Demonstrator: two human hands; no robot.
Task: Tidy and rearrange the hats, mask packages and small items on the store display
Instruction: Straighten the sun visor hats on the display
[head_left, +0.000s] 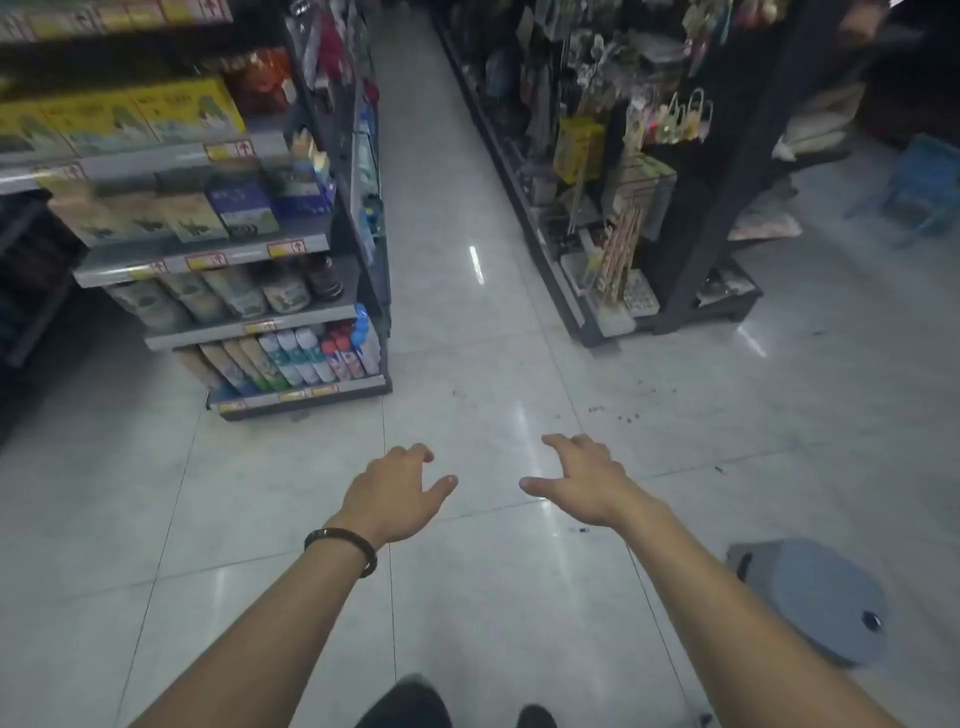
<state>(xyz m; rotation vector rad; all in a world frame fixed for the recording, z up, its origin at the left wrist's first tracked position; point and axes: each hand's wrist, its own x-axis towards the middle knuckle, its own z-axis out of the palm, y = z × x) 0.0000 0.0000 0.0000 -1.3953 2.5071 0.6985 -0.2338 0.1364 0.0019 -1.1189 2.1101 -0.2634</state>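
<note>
Over the tiled floor between shelves, left hand and right hand hover spread

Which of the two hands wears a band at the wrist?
The left hand: a dark bracelet circles its wrist, while the right hand has a bare wrist. Both hands are open and hold nothing.

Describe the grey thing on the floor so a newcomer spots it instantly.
On the pale tiled floor where the aisles meet, look lower right, just outside the person's right forearm. The grey rounded object lies there on the tiles. Unlike the tiny specks around, it is large, matte grey, with a small dark spot near its edge.
</note>
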